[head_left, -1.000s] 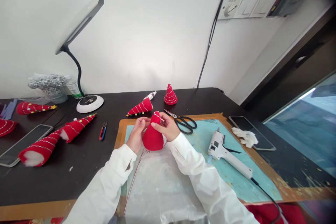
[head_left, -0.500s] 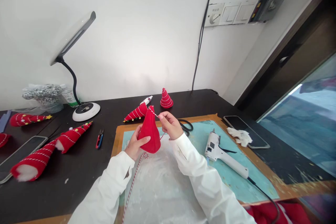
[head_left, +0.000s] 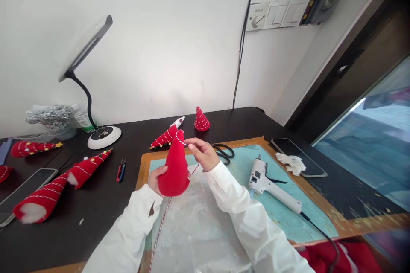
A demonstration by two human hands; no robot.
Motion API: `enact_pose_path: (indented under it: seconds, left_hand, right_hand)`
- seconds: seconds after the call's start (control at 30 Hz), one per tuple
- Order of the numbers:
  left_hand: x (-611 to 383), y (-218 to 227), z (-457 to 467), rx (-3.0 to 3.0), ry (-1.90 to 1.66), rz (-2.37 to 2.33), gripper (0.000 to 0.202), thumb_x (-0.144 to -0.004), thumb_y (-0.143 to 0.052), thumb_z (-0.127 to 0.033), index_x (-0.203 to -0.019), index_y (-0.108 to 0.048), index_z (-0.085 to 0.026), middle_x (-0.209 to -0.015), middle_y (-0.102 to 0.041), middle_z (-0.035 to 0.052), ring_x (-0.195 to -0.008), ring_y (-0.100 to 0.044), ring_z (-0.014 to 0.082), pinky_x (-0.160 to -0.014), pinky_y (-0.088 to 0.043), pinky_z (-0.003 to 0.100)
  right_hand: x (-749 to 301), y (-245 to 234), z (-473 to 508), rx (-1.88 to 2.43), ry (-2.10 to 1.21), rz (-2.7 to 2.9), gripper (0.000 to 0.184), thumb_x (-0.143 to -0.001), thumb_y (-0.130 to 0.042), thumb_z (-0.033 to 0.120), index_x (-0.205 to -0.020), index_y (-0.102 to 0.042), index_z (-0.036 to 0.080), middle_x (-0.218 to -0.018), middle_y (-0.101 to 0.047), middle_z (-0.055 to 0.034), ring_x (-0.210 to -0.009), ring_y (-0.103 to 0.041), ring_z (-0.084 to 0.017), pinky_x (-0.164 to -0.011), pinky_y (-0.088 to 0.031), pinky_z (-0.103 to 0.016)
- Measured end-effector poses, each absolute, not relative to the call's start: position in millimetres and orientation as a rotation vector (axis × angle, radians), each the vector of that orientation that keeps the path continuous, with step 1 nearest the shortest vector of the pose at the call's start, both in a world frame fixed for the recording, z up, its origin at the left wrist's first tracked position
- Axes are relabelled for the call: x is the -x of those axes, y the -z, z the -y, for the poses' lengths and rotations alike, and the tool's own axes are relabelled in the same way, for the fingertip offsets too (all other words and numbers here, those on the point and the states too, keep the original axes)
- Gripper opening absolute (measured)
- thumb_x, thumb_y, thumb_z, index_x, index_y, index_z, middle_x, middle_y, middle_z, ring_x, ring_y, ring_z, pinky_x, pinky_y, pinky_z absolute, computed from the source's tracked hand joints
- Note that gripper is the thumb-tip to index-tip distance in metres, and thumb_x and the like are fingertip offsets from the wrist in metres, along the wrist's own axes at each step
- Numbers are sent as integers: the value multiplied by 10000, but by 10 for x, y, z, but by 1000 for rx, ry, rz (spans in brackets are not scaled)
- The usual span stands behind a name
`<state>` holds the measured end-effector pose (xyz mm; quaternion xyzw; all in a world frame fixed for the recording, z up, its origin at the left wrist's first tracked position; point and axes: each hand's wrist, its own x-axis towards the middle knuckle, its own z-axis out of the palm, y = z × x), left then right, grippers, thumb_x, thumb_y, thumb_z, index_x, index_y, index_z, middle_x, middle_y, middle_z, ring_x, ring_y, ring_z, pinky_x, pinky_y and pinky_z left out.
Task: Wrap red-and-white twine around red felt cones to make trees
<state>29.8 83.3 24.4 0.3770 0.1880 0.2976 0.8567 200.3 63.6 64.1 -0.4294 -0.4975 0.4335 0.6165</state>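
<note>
A red felt cone [head_left: 174, 168] stands tip-up above the plastic-covered mat, gripped low on its left side by my left hand [head_left: 157, 180], whose other fingers are hidden behind it. Red-and-white twisted cord [head_left: 182, 141] wraps near the cone's tip and runs to my right hand [head_left: 203, 152], which pinches it between thumb and fingers. From that hand the cord passes down behind the cone, and a length hangs below toward the front edge. Behind the cone lies another red cone [head_left: 164, 137] wound with cord and dotted with small balls.
A white glue gun [head_left: 272, 185] rests on the blue mat [head_left: 307, 217] at right, near black-handled scissors [head_left: 224, 153] and a phone [head_left: 296, 153]. Finished-looking cones [head_left: 45, 194], thread snips [head_left: 121, 170] and a desk lamp [head_left: 105, 137] are at left. One small cone [head_left: 201, 120] stands behind.
The held cone has turned and shifted slightly left and down. The cord now crosses the front near its tip, and my left fingers have slid round behind it.
</note>
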Motion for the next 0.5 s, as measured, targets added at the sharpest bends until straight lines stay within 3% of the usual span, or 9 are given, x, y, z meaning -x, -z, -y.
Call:
enact_pose_path:
  seconds: [0.17,0.33,0.5]
  left_hand:
    - [-324,-226,-794,-780,-547,-313,540,-569,-664,-580,-949,-660,-197,-839,-613,92,-685,-612,231,-619,-477,360]
    - [-304,-158,-839,-750,-451,-288,521,-554,-687,-649,-823,-653,-204,-689,-582,91,-508,-554,204,-475,-375,317]
    - [-261,-85,-1083,-805,-68,-312,635,-341,-765,-694,-716,-605,-208,-561,-564,76,-450,-558,246,-382,-377,316]
  right_hand:
    - [-1909,-559,-601,938,-1186,1198,732,-648,-649,718,-1097,-602,142,-607,-428,23,-513,-338,-62,-445,-238,-185]
    - [-1883,-526,-560,789,-1346,1272,728,-712,-633,689,-1170,-577,126,-579,-360,44,-479,-279,-37,-417,-177,-159]
    - [-1934,-551,-556,638,-1426,1314,748,-691,-695,641,-1218,-539,134,-597,-386,51,-451,-308,-26,-389,-192,-140]
